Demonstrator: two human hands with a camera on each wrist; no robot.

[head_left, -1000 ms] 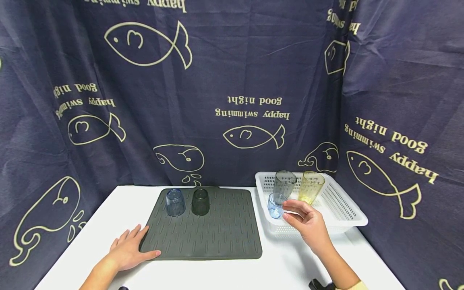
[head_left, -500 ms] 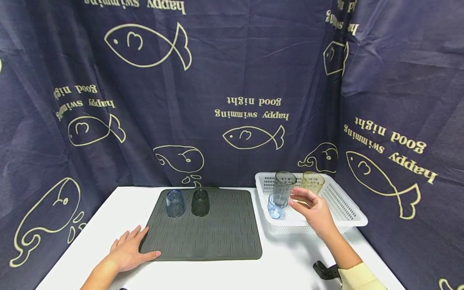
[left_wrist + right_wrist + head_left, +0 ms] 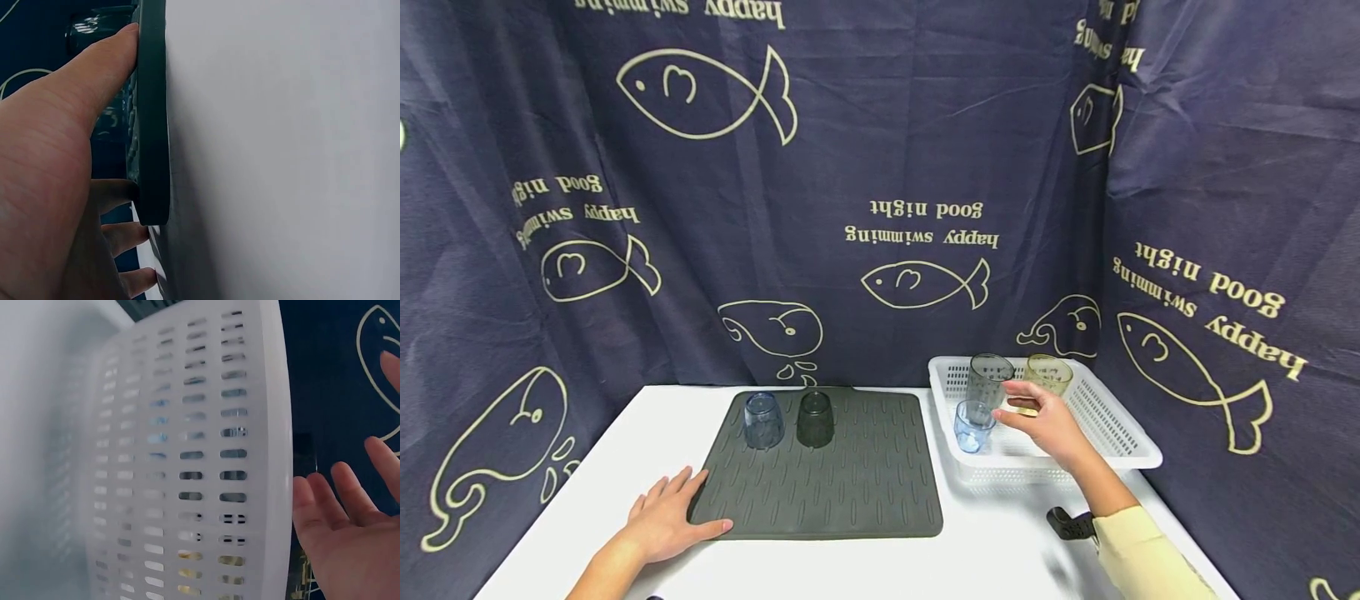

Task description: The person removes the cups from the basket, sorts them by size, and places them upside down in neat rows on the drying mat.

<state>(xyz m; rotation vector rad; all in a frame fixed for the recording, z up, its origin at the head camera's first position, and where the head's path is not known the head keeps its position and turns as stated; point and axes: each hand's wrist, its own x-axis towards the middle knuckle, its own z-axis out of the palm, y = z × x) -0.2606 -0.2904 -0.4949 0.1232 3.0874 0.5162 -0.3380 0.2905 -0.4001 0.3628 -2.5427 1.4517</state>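
My right hand (image 3: 1048,425) hovers over the front of a white plastic basket (image 3: 1108,408), thumb and fingers apart, nothing gripped. Just left of the thumb stands a small light-blue glass (image 3: 973,432). Behind the fingertips is a tall grey glass (image 3: 987,379), beside a tall yellow glass (image 3: 1051,372) partly hidden by the hand. In the right wrist view, the fingers show above the basket's slotted wall (image 3: 275,425). My left hand (image 3: 658,521) lies at the near left corner of a dark grey drying mat (image 3: 857,483), thumb on its edge.
Upside down on the mat's far left part stand a blue glass (image 3: 763,423) and a dark glass (image 3: 815,421). A black device (image 3: 1070,525) shows by the right wrist. Navy fabric (image 3: 805,225) with fish prints encloses the white table (image 3: 985,550).
From beside the small blue glass, my right hand has shifted right and slightly farther back, toward the tall glasses. The left hand and glasses stay put.
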